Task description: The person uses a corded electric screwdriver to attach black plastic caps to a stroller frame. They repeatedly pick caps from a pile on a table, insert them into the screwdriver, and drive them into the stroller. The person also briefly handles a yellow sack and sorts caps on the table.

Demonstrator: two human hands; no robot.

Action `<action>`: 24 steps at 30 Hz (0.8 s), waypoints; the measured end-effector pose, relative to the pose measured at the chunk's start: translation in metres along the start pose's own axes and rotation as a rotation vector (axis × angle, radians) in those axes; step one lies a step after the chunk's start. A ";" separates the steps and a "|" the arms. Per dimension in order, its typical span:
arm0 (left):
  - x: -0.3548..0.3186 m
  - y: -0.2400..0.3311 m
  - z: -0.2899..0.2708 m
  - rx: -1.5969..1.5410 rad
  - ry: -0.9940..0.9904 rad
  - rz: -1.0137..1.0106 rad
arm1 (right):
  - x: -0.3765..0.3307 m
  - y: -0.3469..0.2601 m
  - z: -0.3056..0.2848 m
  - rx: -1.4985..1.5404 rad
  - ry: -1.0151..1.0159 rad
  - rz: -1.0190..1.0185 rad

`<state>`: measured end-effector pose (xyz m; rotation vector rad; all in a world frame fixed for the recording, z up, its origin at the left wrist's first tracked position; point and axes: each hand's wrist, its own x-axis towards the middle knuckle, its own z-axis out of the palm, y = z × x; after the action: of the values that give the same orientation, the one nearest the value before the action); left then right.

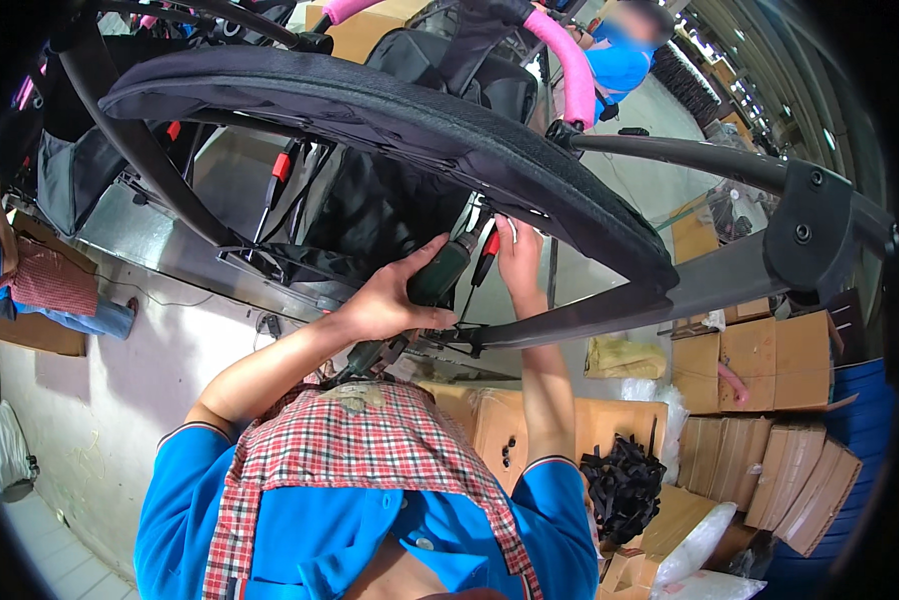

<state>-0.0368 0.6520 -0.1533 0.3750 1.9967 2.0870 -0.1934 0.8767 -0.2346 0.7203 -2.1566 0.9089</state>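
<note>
Mid-fastening, I reckon: left hand [390, 300] wraps the dark green power screwdriver [440, 272], right hand [520, 262] fingers pinch the stroller frame [590, 310] joint. Next needs steady alignment.

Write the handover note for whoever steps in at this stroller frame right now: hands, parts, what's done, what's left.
Left hand: wrapped around a dark green power driver, its tip pointing up under the padded black canopy.
Right hand: raised beside the driver's tip, fingers at the red-tipped fitting on the frame; whether it pinches anything cannot be seen.
Parts: the grey frame bar runs right to the black hinge joint. A box of black parts sits low right, cardboard boxes beyond.
Done: canopy already sits on the frame.
Left: the fastening at the driver's tip looks unfinished; check it.
</note>
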 end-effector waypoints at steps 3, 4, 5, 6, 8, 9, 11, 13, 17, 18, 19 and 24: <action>-0.002 0.003 0.001 0.001 -0.006 -0.016 | 0.001 -0.004 -0.003 0.017 0.014 -0.034; -0.002 0.003 0.001 0.004 -0.006 -0.012 | 0.002 -0.004 -0.002 0.015 0.018 -0.032; -0.002 0.002 0.002 0.014 -0.002 -0.010 | 0.003 -0.005 -0.001 0.011 0.022 -0.028; -0.001 0.002 0.002 0.023 0.003 -0.008 | 0.003 -0.006 -0.001 0.008 0.025 -0.024; -0.001 0.001 0.002 0.025 0.003 -0.026 | 0.002 -0.008 -0.003 0.123 -0.070 0.177; -0.001 0.001 0.002 0.017 -0.001 -0.046 | 0.001 -0.010 -0.003 0.181 -0.119 0.277; -0.001 -0.002 0.002 -0.002 0.005 -0.038 | 0.001 -0.013 -0.002 0.189 -0.083 0.267; 0.000 -0.009 0.004 -0.023 0.025 0.017 | 0.003 -0.017 0.000 0.189 -0.046 0.262; 0.002 -0.009 0.006 -0.135 0.011 -0.034 | 0.006 -0.016 0.002 0.066 0.026 0.075; 0.004 -0.009 0.005 -0.222 -0.010 -0.076 | 0.005 -0.014 0.001 0.071 0.018 0.086; 0.005 -0.008 0.005 -0.308 -0.031 -0.118 | 0.005 -0.012 0.001 0.076 0.011 0.097; 0.008 -0.004 0.006 -0.370 -0.030 -0.132 | 0.014 -0.025 -0.004 0.164 0.045 0.180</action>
<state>-0.0425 0.6603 -0.1568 0.1976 1.5262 2.2845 -0.1832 0.8612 -0.2123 0.5837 -2.1508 1.1964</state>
